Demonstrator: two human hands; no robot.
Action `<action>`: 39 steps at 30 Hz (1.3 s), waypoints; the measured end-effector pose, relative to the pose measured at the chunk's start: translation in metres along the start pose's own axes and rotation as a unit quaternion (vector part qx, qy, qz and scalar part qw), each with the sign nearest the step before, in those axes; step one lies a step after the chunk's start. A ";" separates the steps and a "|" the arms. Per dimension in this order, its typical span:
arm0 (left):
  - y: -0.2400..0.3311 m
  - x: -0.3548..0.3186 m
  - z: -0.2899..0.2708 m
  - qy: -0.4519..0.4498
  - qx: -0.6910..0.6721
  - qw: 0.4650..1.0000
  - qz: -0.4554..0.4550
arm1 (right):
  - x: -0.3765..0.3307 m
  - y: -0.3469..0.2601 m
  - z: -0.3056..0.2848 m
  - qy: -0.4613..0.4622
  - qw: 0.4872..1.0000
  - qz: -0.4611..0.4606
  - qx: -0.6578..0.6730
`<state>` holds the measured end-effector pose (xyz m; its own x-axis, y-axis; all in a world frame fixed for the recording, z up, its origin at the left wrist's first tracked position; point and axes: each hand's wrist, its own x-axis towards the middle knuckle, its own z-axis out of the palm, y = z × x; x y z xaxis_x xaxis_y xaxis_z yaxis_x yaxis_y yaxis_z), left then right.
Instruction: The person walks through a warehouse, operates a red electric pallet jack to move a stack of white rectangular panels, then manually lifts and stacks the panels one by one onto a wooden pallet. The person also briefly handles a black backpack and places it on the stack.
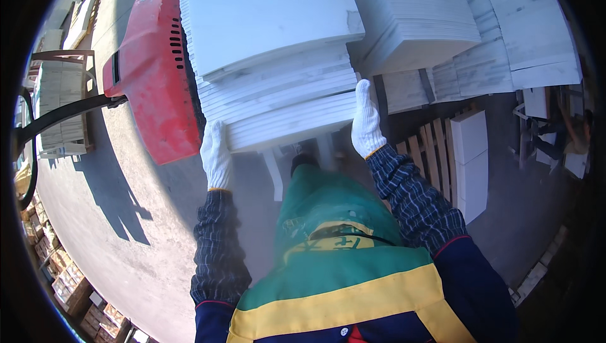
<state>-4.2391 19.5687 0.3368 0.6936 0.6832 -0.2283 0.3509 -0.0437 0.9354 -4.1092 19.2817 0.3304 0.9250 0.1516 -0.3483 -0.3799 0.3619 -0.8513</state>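
In front of me rises a stack of white marble-like slabs, its lower slabs reaching out toward me in steps. My left hand, in a white knit glove, presses against the left end of several near slabs. At their right end, my gloved right hand grips the same slabs, its thumb pointing up. These slabs sit level between both hands. The undersides of the fingers are hidden, so I cannot tell whether the slabs are lifted.
A red machine cover with a black handle stands close on the left. More white slab stacks are at the right. Below them are a wooden pallet and white blocks. Another person is at far right.
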 end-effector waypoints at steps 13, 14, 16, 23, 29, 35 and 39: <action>-0.025 0.022 -0.020 0.017 0.079 0.997 0.011 | 0.000 -0.024 0.007 0.027 0.980 -0.041 -0.192; -0.020 0.020 -0.016 0.033 0.093 0.994 0.049 | 0.001 -0.026 0.006 0.032 0.985 -0.038 -0.166; -0.002 0.016 -0.005 0.082 0.056 0.989 0.113 | 0.005 -0.029 0.005 0.059 0.968 -0.117 -0.216; 0.059 0.003 0.047 0.005 0.533 0.766 0.360 | 0.020 -0.028 0.026 0.042 0.837 -0.242 -0.490; 0.057 0.007 0.046 0.016 0.534 0.767 0.355 | 0.015 -0.045 0.043 0.061 0.806 -0.120 -0.577; 0.066 -0.019 0.037 -0.016 0.453 0.809 0.375 | 0.003 -0.066 -0.031 0.011 0.890 -0.145 -0.432; 0.069 -0.069 0.043 -0.087 0.530 0.753 0.380 | -0.029 -0.025 -0.195 0.005 0.888 -0.258 -0.381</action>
<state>-4.2356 19.4870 0.4056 0.9872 0.0653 0.1458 0.0517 -0.9941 0.0951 -4.1263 19.0894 0.2854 0.9769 0.1361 0.1649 0.2029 -0.3468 -0.9157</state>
